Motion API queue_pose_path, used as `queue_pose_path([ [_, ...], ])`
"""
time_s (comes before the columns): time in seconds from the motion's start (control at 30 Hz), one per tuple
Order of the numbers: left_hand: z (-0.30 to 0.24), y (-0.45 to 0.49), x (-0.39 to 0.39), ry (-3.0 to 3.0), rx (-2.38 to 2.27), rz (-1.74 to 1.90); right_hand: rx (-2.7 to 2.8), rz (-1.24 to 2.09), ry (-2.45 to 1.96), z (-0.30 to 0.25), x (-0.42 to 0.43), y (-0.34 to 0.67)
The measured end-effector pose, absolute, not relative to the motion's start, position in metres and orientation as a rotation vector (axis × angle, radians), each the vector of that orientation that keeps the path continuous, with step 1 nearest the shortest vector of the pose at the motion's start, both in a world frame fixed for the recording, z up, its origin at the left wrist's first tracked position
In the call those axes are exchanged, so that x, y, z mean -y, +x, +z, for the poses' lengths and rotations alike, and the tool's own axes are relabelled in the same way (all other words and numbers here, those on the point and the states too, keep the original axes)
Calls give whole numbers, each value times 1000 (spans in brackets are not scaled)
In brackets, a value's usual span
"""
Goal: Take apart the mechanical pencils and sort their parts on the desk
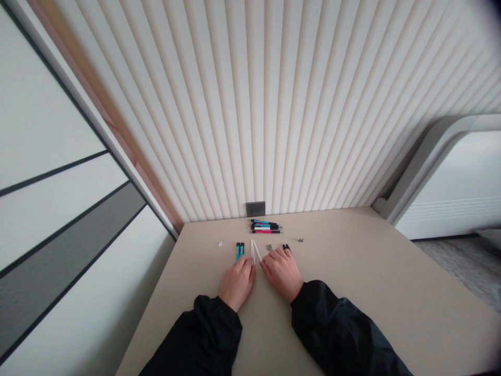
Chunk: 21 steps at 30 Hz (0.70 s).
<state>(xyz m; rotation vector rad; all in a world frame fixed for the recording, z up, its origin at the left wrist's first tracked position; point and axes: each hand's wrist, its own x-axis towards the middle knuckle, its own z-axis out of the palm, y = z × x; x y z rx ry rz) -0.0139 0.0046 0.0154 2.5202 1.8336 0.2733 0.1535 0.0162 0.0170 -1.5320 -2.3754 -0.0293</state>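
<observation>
My left hand (237,282) lies on the beige table (352,292), fingers stretched toward two teal pen barrels (239,250) just beyond its fingertips. My right hand (282,271) lies beside it, fingers spread flat, close to two thin white refills (255,251). A small black part (287,247) sits at its fingertips and a small grey part (269,247) lies near them. Neither hand holds anything that I can see. Both sleeves are black.
Several assembled pens (265,226) in teal, red and black lie in a row near the wall. A tiny white piece (220,243) lies to the left, a small grey piece (300,240) to the right. A dark wall socket (255,209) sits behind. A white unit (450,183) stands at the right.
</observation>
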Motion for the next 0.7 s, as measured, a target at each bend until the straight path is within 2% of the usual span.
queue_pose_path([
  [0.7, 18, -13, -2, 2563, -1659, 263, 2463, 43, -1384, 5, -15, 155],
])
